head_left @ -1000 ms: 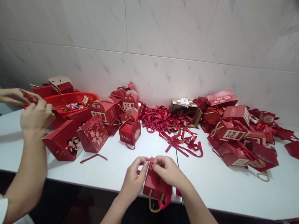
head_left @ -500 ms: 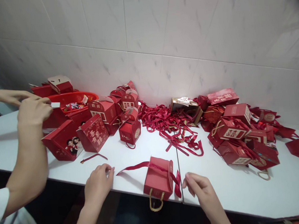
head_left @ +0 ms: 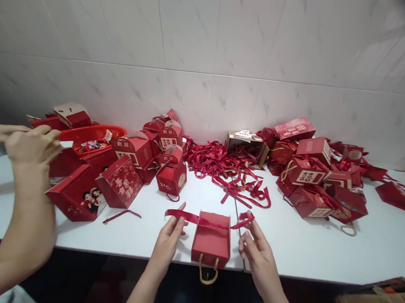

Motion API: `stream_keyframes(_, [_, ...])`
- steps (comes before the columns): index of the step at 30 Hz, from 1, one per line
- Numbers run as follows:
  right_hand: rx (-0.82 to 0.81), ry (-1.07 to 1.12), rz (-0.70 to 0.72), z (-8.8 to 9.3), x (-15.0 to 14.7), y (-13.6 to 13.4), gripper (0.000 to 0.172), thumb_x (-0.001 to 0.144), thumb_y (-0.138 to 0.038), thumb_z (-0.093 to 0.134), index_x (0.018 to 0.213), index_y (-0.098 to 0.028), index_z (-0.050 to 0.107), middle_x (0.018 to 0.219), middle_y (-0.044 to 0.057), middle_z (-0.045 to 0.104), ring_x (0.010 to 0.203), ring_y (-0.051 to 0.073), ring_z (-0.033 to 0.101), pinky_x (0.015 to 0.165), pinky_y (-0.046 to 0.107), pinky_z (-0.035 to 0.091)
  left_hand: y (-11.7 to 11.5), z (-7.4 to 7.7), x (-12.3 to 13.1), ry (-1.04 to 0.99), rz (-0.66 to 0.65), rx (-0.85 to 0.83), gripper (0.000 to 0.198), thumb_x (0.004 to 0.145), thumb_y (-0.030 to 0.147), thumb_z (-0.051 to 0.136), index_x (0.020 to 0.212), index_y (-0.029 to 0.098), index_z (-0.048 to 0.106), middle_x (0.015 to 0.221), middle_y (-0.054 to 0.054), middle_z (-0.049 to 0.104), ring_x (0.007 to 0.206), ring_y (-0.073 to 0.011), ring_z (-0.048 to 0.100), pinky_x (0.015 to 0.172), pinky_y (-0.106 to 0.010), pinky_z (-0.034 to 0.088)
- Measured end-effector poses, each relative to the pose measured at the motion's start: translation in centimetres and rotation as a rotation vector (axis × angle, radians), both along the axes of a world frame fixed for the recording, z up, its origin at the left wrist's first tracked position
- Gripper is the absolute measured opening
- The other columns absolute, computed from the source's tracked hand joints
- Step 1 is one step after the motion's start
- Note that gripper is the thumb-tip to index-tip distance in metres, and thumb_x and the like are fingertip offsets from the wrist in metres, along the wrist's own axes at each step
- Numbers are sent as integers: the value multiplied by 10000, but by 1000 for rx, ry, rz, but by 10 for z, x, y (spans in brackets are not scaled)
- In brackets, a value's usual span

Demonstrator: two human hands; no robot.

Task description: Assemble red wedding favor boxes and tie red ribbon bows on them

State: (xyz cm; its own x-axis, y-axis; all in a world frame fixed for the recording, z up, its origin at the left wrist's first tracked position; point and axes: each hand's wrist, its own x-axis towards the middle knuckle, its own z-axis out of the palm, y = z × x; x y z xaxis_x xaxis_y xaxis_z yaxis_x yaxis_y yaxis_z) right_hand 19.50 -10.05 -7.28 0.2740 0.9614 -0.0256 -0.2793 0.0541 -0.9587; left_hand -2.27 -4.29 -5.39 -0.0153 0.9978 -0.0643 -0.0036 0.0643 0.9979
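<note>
A red gift box (head_left: 213, 242) lies at the table's front edge, its gold rope handle (head_left: 209, 279) hanging toward me. Across its top runs a dark red ribbon (head_left: 213, 222) whose ends stick out on both sides. My left hand (head_left: 169, 240) is at the ribbon's left end, fingers stretched out and touching or just beside it. At the box's right, my right hand (head_left: 259, 251) has its index finger raised against the other ribbon end. The thumb there is apart from the finger. Neither hand grips the box.
Loose ribbons (head_left: 215, 157) are heaped by the wall. Upright red boxes (head_left: 171, 176) stand left, piled ones (head_left: 308, 172) right. A co-worker's hand (head_left: 33, 143) is near a red basin (head_left: 98, 130) of wrapped sweets. An open carton (head_left: 248, 144) lies behind.
Both hands have moved in toward the ribbon's ends. Its right end, which hung beside the box, is now lifted on my right fingers. The left end is raised too.
</note>
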Motion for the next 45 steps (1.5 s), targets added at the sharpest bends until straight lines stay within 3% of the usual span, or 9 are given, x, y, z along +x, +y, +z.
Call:
stream_keyframes(4, [93,280,-14,9,-11,5,576,832,-372,653,1353,-409,409,1273,62,546,628,93,531,580,259,484,3,4,8,-406,14,-117,379,773,428,673,1046,165,686,901,-54,700,861,-165,618,768,-257,488])
stream_keyframes(10, [67,400,-142,6,-11,14,503,736,-304,765,1202,-338,578,872,-18,653,623,79,562,644,223,517,3,8,12,-736,44,-148,139,787,310,689,828,182,651,862,-36,723,819,-159,659,740,-274,518])
stream_keyframes(15, [87,176,-109,6,-16,17,213,704,-359,781,807,-192,697,756,18,691,662,125,628,657,245,527,-4,18,18,-452,-83,65,211,841,382,613,827,171,622,975,-94,710,933,-217,648,823,-319,502])
stream_keyframes(20, [99,-217,69,23,-27,19,207,789,-372,686,822,-167,696,770,62,715,743,196,667,708,308,531,-8,20,25,54,-261,257,156,799,206,629,953,198,603,1036,-88,689,985,-235,640,904,-354,470])
stream_keyframes(23, [137,-323,80,26,-30,22,184,784,-345,688,804,-163,700,764,61,709,726,187,657,692,292,519,-6,19,29,141,-263,284,173,780,166,619,943,210,581,997,-71,684,938,-218,651,863,-339,484])
stream_keyframes(29, [33,335,-160,4,-15,24,245,648,-302,817,765,-182,639,626,-48,609,497,60,541,490,163,470,1,5,17,-326,71,38,237,671,233,753,779,172,552,844,-39,666,854,-185,645,775,-276,497])
stream_keyframes(37, [-171,691,-214,-26,-11,13,297,601,-270,864,739,-152,628,595,-39,634,532,66,591,500,145,509,-4,-11,7,-814,63,-257,98,644,128,703,714,133,633,844,-93,719,855,-217,674,762,-307,518])
stream_keyframes(40, [-225,695,-204,-30,-12,11,334,572,-287,880,724,-133,626,596,-12,662,523,74,598,494,150,511,-6,-16,11,-753,23,-283,115,675,207,691,742,123,650,820,-103,712,821,-219,666,744,-311,512])
stream_keyframes(45, [-260,664,-210,-36,-12,7,367,562,-317,884,710,-134,602,558,-25,645,463,64,561,450,144,481,-14,-24,23,-347,64,-145,279,680,382,748,736,165,581,693,17,622,657,-135,594,658,-227,451])
